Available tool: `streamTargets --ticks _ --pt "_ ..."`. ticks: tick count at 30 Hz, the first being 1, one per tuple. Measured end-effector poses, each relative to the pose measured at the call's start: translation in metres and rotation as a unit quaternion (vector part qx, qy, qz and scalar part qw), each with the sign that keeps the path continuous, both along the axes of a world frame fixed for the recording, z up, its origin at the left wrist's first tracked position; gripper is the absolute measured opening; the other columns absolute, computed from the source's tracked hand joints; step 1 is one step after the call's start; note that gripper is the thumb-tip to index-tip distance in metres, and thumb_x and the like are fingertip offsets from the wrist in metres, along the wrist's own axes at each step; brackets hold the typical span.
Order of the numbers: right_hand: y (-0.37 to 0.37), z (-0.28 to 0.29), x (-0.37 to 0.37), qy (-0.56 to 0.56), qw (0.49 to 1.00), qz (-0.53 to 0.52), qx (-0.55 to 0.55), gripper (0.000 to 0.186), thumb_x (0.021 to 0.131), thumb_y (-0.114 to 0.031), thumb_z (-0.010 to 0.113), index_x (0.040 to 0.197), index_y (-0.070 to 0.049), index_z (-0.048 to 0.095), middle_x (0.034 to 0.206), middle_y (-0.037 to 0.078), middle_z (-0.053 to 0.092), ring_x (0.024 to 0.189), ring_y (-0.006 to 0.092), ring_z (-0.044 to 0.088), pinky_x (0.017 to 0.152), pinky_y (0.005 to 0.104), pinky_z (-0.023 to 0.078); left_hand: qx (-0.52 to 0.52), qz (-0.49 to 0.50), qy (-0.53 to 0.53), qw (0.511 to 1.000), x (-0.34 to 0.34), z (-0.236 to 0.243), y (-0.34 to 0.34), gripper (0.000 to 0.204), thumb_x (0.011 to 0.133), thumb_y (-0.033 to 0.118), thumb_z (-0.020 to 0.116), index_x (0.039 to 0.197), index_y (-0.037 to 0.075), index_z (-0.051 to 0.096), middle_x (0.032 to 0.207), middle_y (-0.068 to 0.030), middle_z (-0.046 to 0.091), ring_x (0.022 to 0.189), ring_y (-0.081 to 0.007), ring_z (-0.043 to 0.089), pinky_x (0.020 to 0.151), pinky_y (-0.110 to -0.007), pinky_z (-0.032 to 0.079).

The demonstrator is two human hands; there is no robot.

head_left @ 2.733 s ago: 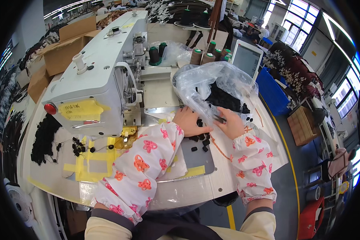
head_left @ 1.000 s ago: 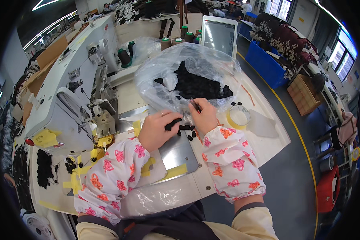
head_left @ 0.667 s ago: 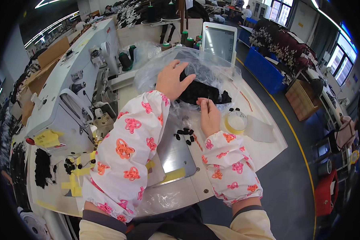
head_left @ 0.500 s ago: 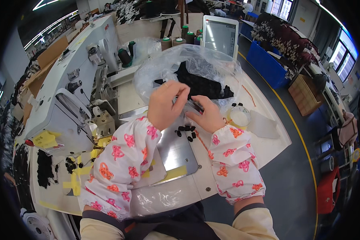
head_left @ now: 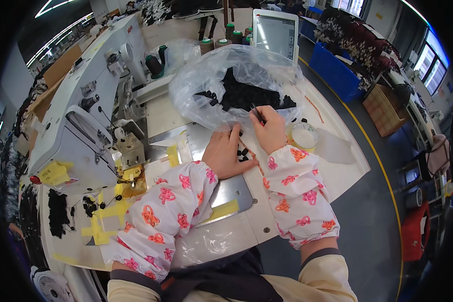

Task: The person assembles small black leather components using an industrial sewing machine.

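Note:
My left hand (head_left: pixel 223 155) lies low on the sewing table with its fingers stretched out and the thumb apart. Small black pieces (head_left: pixel 243 152) lie between its thumb and forefinger, and the palm hides some of them. Closed around a small, dark, slim tool (head_left: pixel 257 115), my right hand (head_left: pixel 271 132) is up beside the near edge of a clear plastic bag (head_left: pixel 186 95). The tool's tip points up and left; its exact kind is not plain. Inside the bag is a heap of small black pieces (head_left: pixel 249 95).
A white sewing machine (head_left: pixel 80 126) stands on the left. To the right are a round clear dish (head_left: pixel 305 136) and a grey flat sheet (head_left: pixel 335 150). Thread cones (head_left: pixel 206 46) and a screen (head_left: pixel 275 35) stand behind the bag. A metal plate (head_left: pixel 236 196) is set in the tabletop.
My left hand has come down from a raised, curled pose to lie outstretched by the loose black pieces. My right hand has moved up towards the bag, the tool now showing above its fingers.

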State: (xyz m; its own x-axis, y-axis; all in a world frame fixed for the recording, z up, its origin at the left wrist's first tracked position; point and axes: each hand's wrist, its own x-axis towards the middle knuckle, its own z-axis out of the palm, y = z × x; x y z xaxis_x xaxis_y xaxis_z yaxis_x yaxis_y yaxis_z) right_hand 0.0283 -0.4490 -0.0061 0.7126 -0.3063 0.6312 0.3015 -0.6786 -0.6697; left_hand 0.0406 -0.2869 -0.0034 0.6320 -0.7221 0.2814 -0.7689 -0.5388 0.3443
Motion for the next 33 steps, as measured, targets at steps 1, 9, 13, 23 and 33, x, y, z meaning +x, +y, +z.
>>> streamTargets --ticks 1,9,13,23,33 --pt "-0.001 -0.001 0.0 -0.02 1.0 -0.003 -0.002 0.013 0.075 -0.006 0.066 0.084 -0.001 0.058 0.079 0.013 0.059 0.07 0.0302 0.059 0.061 0.0366 0.046 -0.037 -0.011 -0.005 0.999 0.004 -0.005 -0.005 0.084 0.069 0.05 0.07 0.124 -0.005 0.038 0.107 -0.0266 0.052 0.1 -0.0416 0.05 0.089 -0.043 0.04" --pt "-0.005 0.002 0.0 -0.032 0.999 -0.004 0.03 0.012 0.078 -0.007 0.065 0.086 -0.001 0.06 0.076 0.012 0.06 0.066 0.025 0.059 0.06 0.0333 0.045 -0.108 -0.055 -0.067 0.99 0.021 -0.022 -0.023 0.062 0.074 0.04 0.069 0.116 -0.001 0.048 0.102 -0.0229 0.055 0.093 -0.0396 0.054 0.084 -0.046 0.041" --pt "-0.019 0.008 -0.002 0.008 0.997 -0.025 0.076 0.012 0.08 -0.008 0.065 0.09 -0.001 0.062 0.074 0.003 0.062 0.062 0.0073 0.053 0.058 0.0232 0.044 -0.132 -0.075 -0.118 0.981 0.02 -0.023 -0.037 0.047 0.075 0.037 0.068 0.103 0.002 0.053 0.105 -0.0252 0.055 0.095 -0.0409 0.055 0.082 -0.048 0.041" --pt "-0.06 0.062 -0.037 -0.033 0.974 -0.222 0.002 0.013 0.08 -0.014 0.064 0.089 -0.005 0.063 0.08 0.01 0.065 0.07 0.0254 0.062 0.063 0.0337 0.047 -0.063 0.006 -0.054 0.997 0.024 -0.026 -0.049 0.023 0.086 0.027 0.058 0.096 0.007 0.053 0.088 -0.0192 0.059 0.086 -0.0381 0.058 0.074 -0.047 0.044" --pt "-0.154 0.006 -0.021 0.325 0.925 -0.181 -0.073 0.026 0.066 -0.021 0.075 0.08 -0.001 0.067 0.07 0.009 0.065 0.063 0.0182 0.061 0.061 0.0288 0.047 -0.02 -0.047 -0.125 0.991 0.02 -0.028 -0.05 0.022 0.086 0.031 0.056 0.09 0.009 0.053 0.082 -0.0123 0.062 0.068 -0.0311 0.064 0.059 -0.042 0.051"
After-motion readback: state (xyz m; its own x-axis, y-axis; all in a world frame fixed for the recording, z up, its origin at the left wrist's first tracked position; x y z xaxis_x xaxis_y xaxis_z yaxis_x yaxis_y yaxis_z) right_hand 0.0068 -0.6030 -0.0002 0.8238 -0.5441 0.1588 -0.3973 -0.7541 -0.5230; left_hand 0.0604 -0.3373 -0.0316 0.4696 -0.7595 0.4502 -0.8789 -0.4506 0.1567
